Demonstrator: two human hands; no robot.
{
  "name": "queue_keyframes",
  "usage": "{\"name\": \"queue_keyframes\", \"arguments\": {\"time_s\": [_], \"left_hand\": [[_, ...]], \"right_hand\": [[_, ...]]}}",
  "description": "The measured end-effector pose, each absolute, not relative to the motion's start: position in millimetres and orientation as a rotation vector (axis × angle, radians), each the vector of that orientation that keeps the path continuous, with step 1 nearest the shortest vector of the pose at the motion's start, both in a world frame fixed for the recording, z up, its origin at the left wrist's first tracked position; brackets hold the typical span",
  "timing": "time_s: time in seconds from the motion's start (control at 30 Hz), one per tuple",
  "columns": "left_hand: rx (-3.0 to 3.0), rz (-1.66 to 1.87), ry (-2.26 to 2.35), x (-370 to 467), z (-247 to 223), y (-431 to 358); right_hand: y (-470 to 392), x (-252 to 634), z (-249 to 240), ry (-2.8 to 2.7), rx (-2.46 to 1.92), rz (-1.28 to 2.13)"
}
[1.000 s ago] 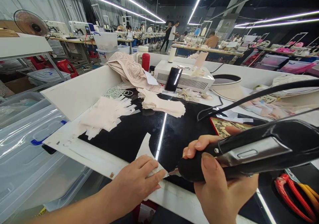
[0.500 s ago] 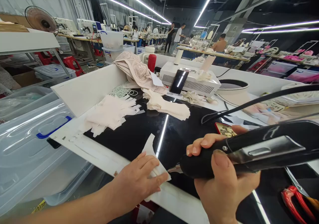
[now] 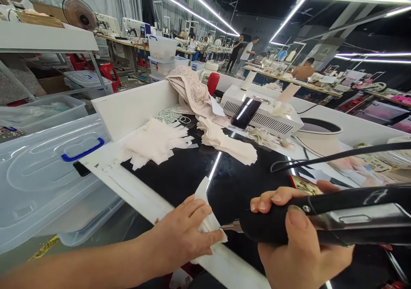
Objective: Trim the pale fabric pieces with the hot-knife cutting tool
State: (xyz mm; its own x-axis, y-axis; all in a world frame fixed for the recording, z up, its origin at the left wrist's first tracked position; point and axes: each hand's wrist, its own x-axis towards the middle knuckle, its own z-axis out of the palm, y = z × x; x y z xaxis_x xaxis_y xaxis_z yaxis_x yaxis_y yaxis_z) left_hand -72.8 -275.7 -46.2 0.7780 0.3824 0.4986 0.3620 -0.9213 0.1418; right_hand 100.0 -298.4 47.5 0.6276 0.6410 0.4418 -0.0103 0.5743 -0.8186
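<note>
Head view: black tool (image 3: pixel 362 217) crosswise, tip (image 3: pixel 233 226) leftward, right hand (image 3: pixel 303 242) curled round; left hand (image 3: pixel 188 231) pinching white fabric (image 3: pixel 209 221).

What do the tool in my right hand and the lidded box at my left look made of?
Tool: probably black plastic, smooth from its highlights, with a shiny, likely metal, strip.

Box: apparently clear plastic, glossy, see-through with bright reflections.
</note>
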Motion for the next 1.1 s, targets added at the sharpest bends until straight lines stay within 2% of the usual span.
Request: {"name": "queue_keyframes", "arguments": {"time_s": [0.57,1.1], "left_hand": [[2.881,0.891,0.619,-70.5,-47.3,-276.0],[3.034,0.715,0.490,-94.3,-29.3,-242.7]], "right_hand": [[-288.0,95.2,46.4,-0.814,-0.910,0.435],[-287.8,92.5,39.9,-0.827,-0.871,0.454]]}}
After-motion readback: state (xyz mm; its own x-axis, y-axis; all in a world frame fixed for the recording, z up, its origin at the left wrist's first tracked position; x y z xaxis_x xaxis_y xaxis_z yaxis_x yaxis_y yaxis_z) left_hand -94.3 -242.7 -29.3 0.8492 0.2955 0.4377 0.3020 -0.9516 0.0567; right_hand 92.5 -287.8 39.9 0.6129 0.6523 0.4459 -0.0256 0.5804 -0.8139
